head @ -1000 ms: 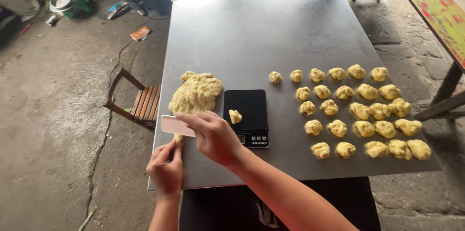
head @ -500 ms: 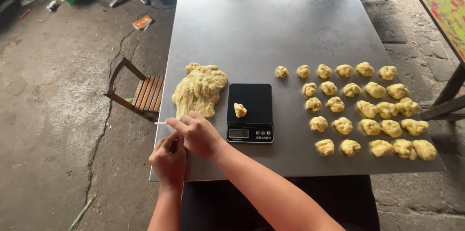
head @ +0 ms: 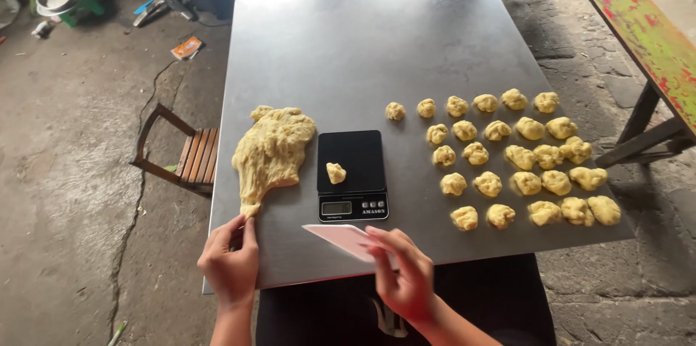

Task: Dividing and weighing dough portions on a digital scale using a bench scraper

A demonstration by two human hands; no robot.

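1. The right hand [head: 406, 277] pinches a flat pale scraper [head: 344, 239] by its near edge; the left hand [head: 230, 259] rests with fingers loosely spread on the desk [head: 348, 41] edge, touching the thin tail of the dough mass [head: 272, 150].
2. Just beyond, a black scale [head: 351, 175] carries one small dough piece [head: 335, 173].
3. To cut cleanly, I would steady the tail and press the scraper straight down.
4. Rows of portioned dough balls [head: 522, 154] lie to the right.
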